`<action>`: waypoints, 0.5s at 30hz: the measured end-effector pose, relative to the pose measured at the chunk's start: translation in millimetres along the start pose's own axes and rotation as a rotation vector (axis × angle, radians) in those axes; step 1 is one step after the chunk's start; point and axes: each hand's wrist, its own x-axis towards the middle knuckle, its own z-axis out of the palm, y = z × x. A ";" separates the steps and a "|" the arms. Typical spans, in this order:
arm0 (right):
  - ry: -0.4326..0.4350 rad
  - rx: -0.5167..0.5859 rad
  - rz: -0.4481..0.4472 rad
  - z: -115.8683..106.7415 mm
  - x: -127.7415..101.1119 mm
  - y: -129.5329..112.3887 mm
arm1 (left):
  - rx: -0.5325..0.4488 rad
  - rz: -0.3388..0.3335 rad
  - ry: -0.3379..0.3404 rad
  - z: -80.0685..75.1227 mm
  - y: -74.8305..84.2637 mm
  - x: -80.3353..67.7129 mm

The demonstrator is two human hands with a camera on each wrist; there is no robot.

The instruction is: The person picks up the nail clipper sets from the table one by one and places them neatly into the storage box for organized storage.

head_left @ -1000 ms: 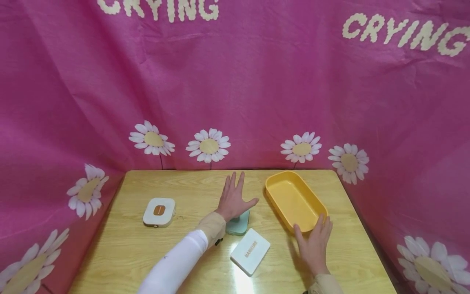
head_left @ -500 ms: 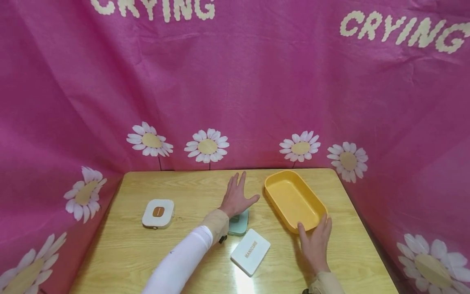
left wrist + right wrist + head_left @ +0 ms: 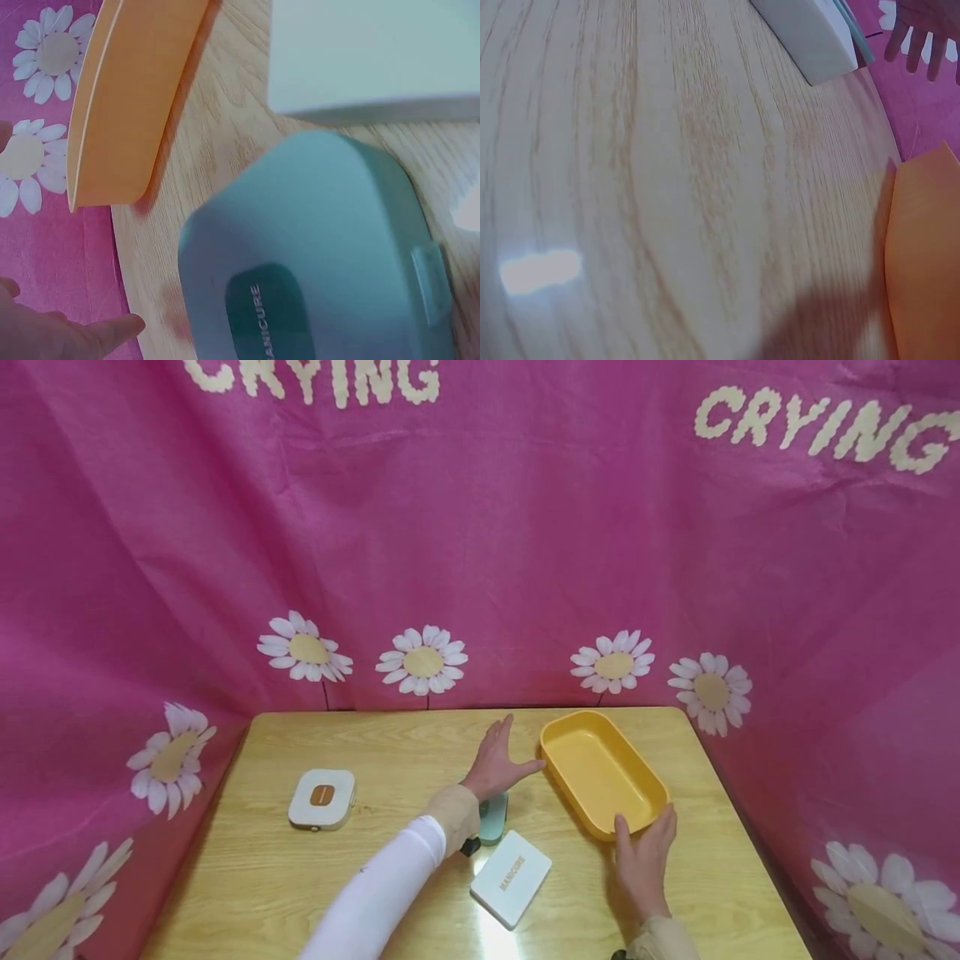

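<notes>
My left hand [image 3: 498, 764] reaches over the table with fingers extended and thumb spread, its thumb tip close to the left side of a yellow rectangular tray [image 3: 600, 768]. Under its wrist, partly hidden, lies a green manicure case [image 3: 330, 240] with a dark label. My right hand [image 3: 645, 864] is at the tray's near end, thumb and fingers set apart around its near right corner, fingertips right at the rim. The tray holds nothing. A white manicure case [image 3: 512, 877] with lettering lies between the forearms, just in front of the green one.
A white rounded-square case [image 3: 322, 797] with a brown label sits at the left of the wooden table [image 3: 247, 877]. A pink curtain [image 3: 510, 543] with printed daisies encloses the back and both sides.
My left hand has moved to the right, towards the tray, showing less of the green case. The right hand has shifted only slightly at the tray's near end.
</notes>
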 end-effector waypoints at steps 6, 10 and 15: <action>0.003 0.022 0.035 -0.6 -1.4 1.1 | -0.038 0.004 0.000 7.0 2.9 4.6; -0.010 0.036 0.069 -0.3 -0.2 3.8 | -0.080 -0.018 -0.010 11.5 0.8 6.9; -0.030 0.052 0.118 -3.6 0.1 6.9 | -0.178 -0.039 -0.024 17.0 -1.0 9.3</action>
